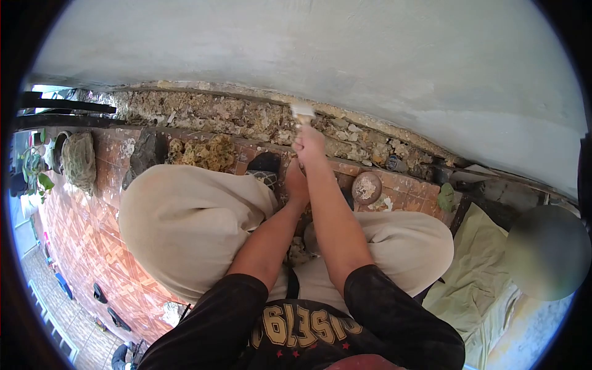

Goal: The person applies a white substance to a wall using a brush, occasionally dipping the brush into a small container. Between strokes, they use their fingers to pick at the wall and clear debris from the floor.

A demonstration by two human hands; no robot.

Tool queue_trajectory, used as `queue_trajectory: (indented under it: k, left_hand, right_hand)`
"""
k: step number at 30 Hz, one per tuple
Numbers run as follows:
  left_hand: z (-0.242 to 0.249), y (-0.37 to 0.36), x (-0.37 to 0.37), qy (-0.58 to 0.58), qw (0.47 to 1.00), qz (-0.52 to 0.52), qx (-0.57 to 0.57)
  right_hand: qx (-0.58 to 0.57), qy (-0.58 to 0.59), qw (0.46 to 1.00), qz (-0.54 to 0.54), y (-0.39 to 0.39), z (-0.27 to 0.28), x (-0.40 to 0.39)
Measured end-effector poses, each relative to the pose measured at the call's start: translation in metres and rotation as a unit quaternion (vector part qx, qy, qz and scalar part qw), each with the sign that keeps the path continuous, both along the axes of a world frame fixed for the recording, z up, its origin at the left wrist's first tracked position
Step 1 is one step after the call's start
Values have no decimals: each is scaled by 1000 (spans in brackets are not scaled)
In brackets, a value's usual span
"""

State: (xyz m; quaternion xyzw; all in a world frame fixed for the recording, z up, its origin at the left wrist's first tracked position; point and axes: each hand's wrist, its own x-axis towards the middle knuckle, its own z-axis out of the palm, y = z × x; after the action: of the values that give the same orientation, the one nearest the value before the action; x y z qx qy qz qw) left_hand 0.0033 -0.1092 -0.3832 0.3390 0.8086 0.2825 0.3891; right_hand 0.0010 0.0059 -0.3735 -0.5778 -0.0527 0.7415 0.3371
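Observation:
My right hand (310, 145) is closed around the handle of a paintbrush (302, 112). Its pale, motion-blurred head is at the lower edge of the grey wall (345, 55), above a strip of rough, crumbling masonry (216, 114). Just below, my left hand (296, 177) sits close against my right wrist. The right forearm covers most of its fingers, so whether it holds anything is hidden. A round bowl (367, 187) with pale, crumbly material inside stands on the tiles to the right of my right forearm.
Yellowish rubble lumps (206, 153) and a grey stone slab (148, 154) lie left of my feet. Dark beams (68, 111) jut in at far left. An olive cloth (472, 265) is spread at right. Reddish tiles (86, 222) cover the floor, with sandals (117, 319) farther off.

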Motion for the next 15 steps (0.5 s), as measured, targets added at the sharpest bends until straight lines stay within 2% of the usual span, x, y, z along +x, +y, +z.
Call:
queue_trajectory:
  k: [2,3,4,6,8,9,11,12,13,14,15]
  left_hand:
    - [-5,-1,2,-5,1000,3,-13]
    - [-14,-3,5,32,999,26,35]
    - [-15,-2,7,68,993,50,83]
    - [-13,-3,8,48,996,33,64]
    - [-9,-2,7,28,998,19,46]
    - [-8,-4,7,20,999,15,40]
    - [-9,-4,12,9,999,15,36]
    - [-9,-4,17,61,994,54,79]
    - [-9,-4,20,113,982,92,119]
    - [-11,-5,18,111,982,96,118]
    - [-5,-4,11,57,994,53,77]
  right_hand:
    - [-47,-124,988,-78,12,16,16]
    - [-45,-126,988,-78,17,25,20]
    - [-19,-105,992,-71,23,35,24]
    - [9,-87,994,-61,34,61,26]
    - [22,32,997,-71,47,100,20]
    - [21,27,997,-66,43,122,13]
    - [65,-23,997,-18,27,160,-10]
    - [66,-26,997,-13,21,165,-17]
    - [99,-59,992,50,15,168,-24]
    - [131,-92,981,114,12,168,-27]
    - [130,-94,980,118,12,161,-25]
